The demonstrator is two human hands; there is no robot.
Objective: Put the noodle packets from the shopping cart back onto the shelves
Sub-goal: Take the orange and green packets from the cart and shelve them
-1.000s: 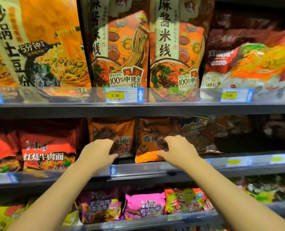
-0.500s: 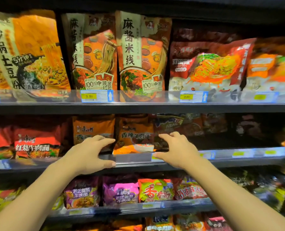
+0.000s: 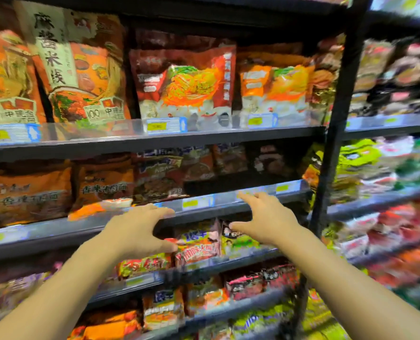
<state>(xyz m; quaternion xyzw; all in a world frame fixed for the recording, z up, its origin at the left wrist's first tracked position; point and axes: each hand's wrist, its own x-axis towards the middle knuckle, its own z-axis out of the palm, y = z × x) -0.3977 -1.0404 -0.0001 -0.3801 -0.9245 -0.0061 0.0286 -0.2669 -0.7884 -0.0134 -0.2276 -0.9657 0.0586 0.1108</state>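
Observation:
Two orange noodle packets [image 3: 105,190] stand side by side on the middle shelf [image 3: 56,231], left of centre. My left hand [image 3: 137,229] hovers in front of that shelf's rail, fingers spread and empty. My right hand [image 3: 267,217] is held open beside it, fingers stretched toward the rail near a price tag [image 3: 196,203], holding nothing. Neither hand touches a packet. The shopping cart is out of view.
Tall orange and red noodle bags [image 3: 186,82] fill the top shelf. Pink, green and red packets [image 3: 199,241] line the lower shelves. A black upright post [image 3: 336,119] divides this bay from a blurred bay on the right. A dark gap [image 3: 228,182] lies on the middle shelf.
Both hands have drawn back from the orange packets on the middle shelf and now hover open. The view has swung to the right, bringing the post and the neighbouring bay into sight.

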